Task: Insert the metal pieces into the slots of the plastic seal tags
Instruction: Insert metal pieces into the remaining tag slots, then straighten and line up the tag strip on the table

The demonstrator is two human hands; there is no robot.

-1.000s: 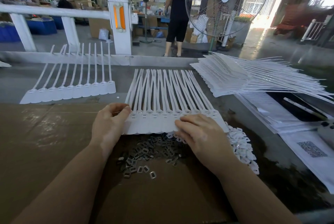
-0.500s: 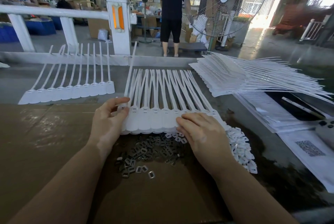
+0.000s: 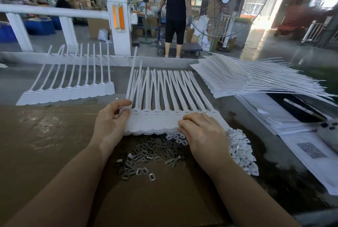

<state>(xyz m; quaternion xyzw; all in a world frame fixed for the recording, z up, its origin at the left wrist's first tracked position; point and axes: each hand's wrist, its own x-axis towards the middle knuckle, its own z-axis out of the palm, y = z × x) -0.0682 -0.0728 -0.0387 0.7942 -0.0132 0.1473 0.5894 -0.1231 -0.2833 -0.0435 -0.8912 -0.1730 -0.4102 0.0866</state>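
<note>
Brown cardboard [image 3: 45, 144] over a workshop bench, laid as a work mat. Nearest, loose metal pieces [image 3: 146, 155] heaped within easy reach, white plastic clips [image 3: 241, 151] piled just right of them. Above, a fanned row of seal tags [image 3: 164, 117], slots up for loading. Left hand [image 3: 109, 124] pinching the row's left end, thumb and fingers clamped on the outermost tag; right hand [image 3: 203, 133] pressing the other end, fingers bent and close together, likely to steady it. Farther back, another tag row [image 3: 69, 91] and stacked tags [image 3: 237, 80].
</note>
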